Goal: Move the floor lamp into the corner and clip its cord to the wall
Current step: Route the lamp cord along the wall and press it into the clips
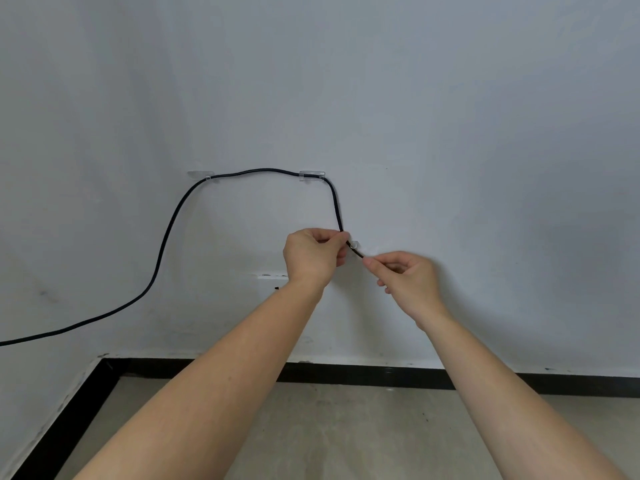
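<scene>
A black cord (166,233) rises from the lower left along the white wall (450,133). It passes through a clear clip (203,175), then a second clear clip (311,175), and bends down to a third clear clip (354,244). My left hand (313,256) pinches the cord just above that third clip. My right hand (405,275) pinches the cord just below and to the right of it. The cord's end is hidden in my right hand. The floor lamp is out of view.
A black baseboard (346,374) runs along the wall's foot and turns at the corner at lower left. Below it lies a beige floor (329,438). A white outlet plate (272,276) shows on the wall behind my left wrist.
</scene>
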